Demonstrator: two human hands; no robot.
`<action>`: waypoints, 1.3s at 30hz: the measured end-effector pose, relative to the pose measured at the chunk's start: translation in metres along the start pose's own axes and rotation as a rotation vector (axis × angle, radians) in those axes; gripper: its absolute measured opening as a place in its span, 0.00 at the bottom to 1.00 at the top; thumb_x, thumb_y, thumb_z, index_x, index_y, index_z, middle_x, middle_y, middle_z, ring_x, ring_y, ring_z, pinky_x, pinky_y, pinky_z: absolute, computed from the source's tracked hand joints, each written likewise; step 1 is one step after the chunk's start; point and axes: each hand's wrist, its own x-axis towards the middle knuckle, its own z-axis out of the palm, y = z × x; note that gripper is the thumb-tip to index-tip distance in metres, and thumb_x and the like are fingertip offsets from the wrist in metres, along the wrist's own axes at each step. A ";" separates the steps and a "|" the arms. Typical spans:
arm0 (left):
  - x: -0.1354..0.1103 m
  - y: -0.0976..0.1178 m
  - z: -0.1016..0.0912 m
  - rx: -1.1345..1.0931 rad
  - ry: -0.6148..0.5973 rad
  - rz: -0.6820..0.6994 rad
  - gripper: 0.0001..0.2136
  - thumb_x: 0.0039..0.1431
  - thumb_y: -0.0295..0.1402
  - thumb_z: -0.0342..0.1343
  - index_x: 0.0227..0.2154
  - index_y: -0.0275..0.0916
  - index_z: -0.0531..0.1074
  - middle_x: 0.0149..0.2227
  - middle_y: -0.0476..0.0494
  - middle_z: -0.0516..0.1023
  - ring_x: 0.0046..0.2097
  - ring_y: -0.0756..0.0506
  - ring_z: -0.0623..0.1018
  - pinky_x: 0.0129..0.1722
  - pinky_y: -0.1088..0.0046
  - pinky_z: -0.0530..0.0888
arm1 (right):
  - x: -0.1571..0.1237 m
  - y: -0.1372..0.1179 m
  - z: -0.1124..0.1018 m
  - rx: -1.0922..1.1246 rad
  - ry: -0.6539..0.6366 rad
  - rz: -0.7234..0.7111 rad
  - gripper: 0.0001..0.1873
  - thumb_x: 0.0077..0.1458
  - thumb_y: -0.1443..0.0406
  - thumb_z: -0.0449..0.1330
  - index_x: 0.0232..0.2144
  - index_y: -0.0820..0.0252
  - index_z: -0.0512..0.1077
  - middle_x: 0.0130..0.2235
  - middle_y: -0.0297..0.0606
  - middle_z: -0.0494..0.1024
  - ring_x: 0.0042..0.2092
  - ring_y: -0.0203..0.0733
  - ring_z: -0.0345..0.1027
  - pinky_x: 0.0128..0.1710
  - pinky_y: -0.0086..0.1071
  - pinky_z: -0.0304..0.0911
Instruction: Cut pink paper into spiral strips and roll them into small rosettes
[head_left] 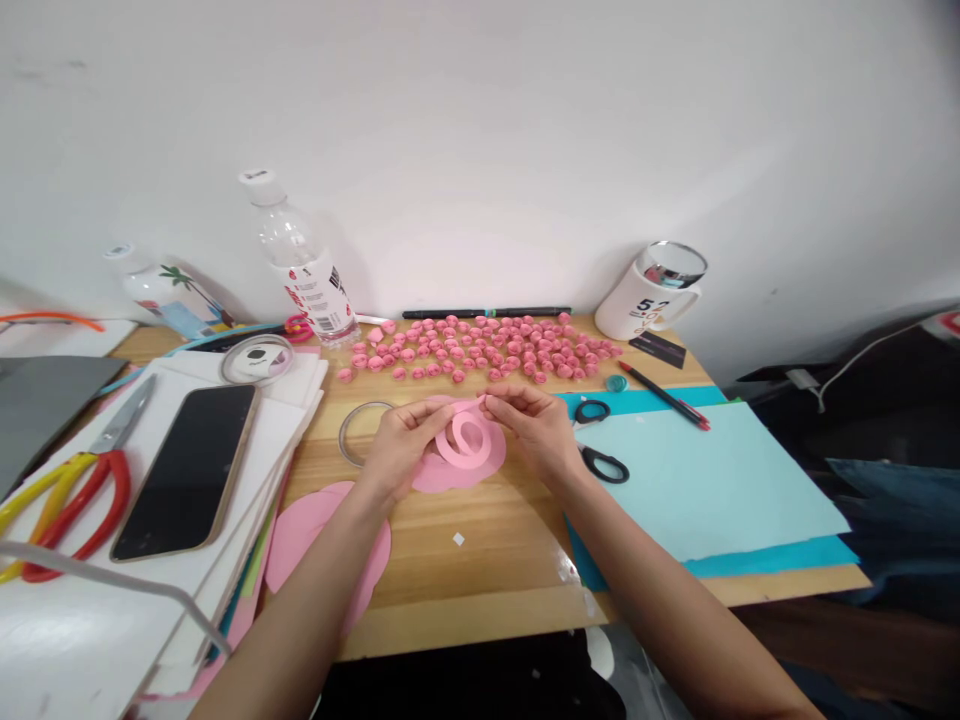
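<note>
A pink paper spiral (466, 447) hangs between my two hands, with its coil curling down in the middle. My left hand (409, 440) pinches it on the left side, thumb and fingers pressed together. On the other side my right hand (531, 418) pinches the strip's upper right end. Beneath the spiral lies a pink paper disc (435, 478) on the wooden table. More pink paper circles (322, 530) lie under my left forearm. Many small rolled pink paper roses (487, 348) are spread just beyond my hands. A tape roll (351, 435) lies beside my left hand.
Black-handled scissors (604, 465) rest on blue sheets (720, 480) at right. A phone (189, 470) and red-yellow scissors (82, 490) lie on a paper stack at left. A bottle (307, 265), a mug (646, 292) and a long black pen (487, 313) stand or lie along the wall.
</note>
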 end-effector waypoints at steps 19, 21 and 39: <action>0.000 0.002 -0.001 -0.013 0.000 0.009 0.14 0.46 0.36 0.62 0.36 0.35 0.78 0.31 0.43 0.79 0.30 0.50 0.74 0.31 0.76 0.70 | -0.001 -0.002 0.002 0.004 -0.014 0.033 0.12 0.38 0.61 0.68 0.29 0.58 0.77 0.29 0.36 0.80 0.32 0.38 0.72 0.40 0.35 0.65; 0.000 0.002 -0.001 -0.013 -0.003 0.001 0.14 0.46 0.36 0.62 0.36 0.35 0.78 0.29 0.43 0.78 0.29 0.51 0.73 0.30 0.76 0.69 | -0.001 -0.002 0.002 -0.002 -0.016 0.019 0.11 0.38 0.62 0.68 0.28 0.58 0.77 0.28 0.35 0.79 0.31 0.37 0.71 0.38 0.34 0.65; -0.003 0.010 0.002 -0.081 -0.014 -0.025 0.10 0.43 0.35 0.64 0.28 0.34 0.78 0.19 0.49 0.74 0.22 0.54 0.69 0.24 0.79 0.66 | 0.000 0.001 0.000 -0.045 -0.024 0.034 0.12 0.40 0.60 0.67 0.31 0.58 0.77 0.31 0.37 0.80 0.35 0.41 0.73 0.42 0.37 0.66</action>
